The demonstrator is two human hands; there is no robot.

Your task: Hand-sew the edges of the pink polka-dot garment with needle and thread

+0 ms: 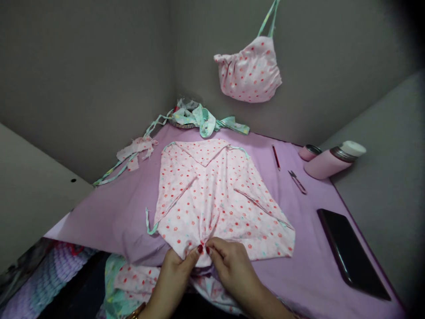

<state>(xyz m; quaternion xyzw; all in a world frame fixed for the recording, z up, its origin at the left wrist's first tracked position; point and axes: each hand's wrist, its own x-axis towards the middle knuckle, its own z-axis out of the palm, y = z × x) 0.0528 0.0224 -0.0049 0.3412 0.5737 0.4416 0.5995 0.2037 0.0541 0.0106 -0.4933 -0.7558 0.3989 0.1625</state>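
A pale pink garment (212,195) printed with small red flowers lies spread on the purple cloth. Its top edge folds down into a V, and mint trim shows at its upper corners and left side. At the near edge, my left hand (179,266) and my right hand (229,259) pinch the fabric close together. Thumbs face each other, and creases fan upward from the pinched spot. Below my hands, more of the flowered and mint fabric (136,283) hangs at the table's front edge, partly covered by my wrists.
A red pencil (276,157), thread snips (297,182), a pink bottle (328,163) and a black phone-like slab (352,252) lie on the right of the purple cloth (133,212). Mint strips (206,120) and pink scraps (137,149) lie at the back. A flowered pouch-like piece (250,73) hangs by the wall.
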